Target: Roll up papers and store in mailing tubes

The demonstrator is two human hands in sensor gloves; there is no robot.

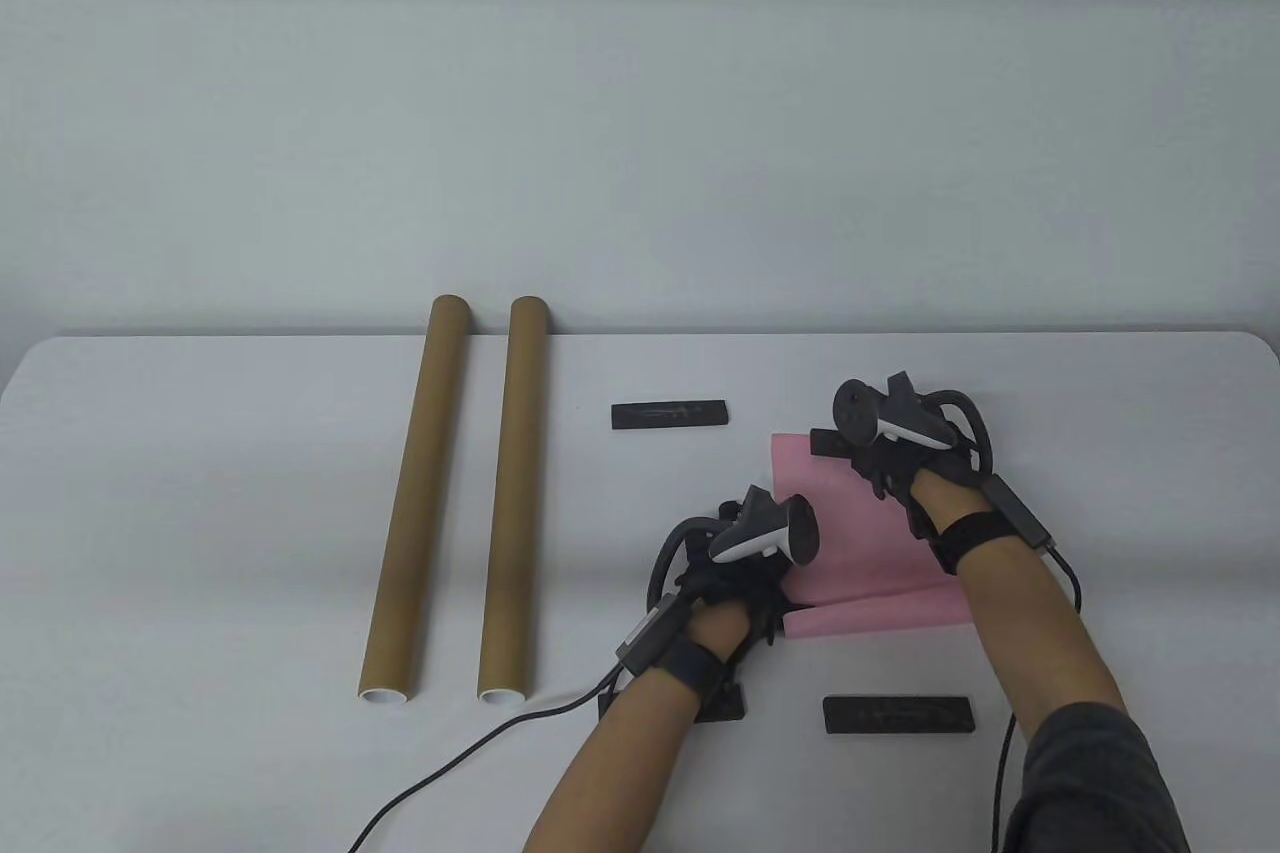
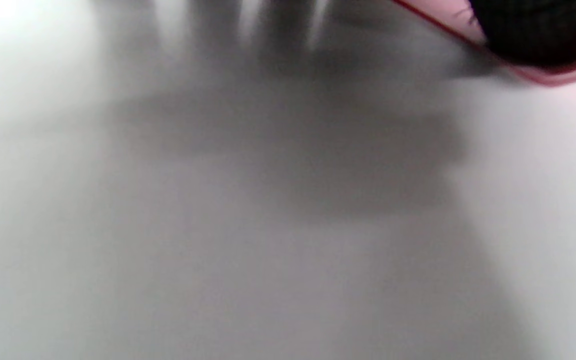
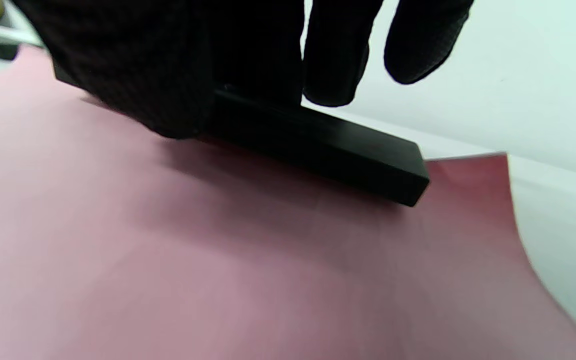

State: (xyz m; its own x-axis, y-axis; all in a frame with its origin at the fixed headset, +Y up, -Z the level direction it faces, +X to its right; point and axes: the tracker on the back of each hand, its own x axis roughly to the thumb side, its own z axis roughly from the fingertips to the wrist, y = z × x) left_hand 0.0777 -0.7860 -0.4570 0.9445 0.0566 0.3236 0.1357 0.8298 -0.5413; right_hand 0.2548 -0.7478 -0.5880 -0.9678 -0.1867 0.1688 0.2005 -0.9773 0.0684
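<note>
Two hands on one pink sheet [image 1: 860,543]
Your right hand [image 1: 893,453] grips a black bar [image 3: 318,145]; left hand's [image 1: 735,578] grip: cannot tell. Lifting lets paper curl.

A staged recording or laboratory workstation rather than a home or shop: a plain white table [image 1: 200,513] with rounded corners stands against a bare, pale wall [image 1: 640,93] with no decoration. Each hand (left hand [image 1: 735,573], right hand [image 1: 890,453]) wears a black sensor glove with a strapped-on tracker and a trailing cable [image 1: 450,763]. The few props are laid out in order: two cardboard mailing tubes [image 1: 415,503] side by side, flat black bars [image 1: 668,414], one pink sheet [image 1: 860,543].
</note>
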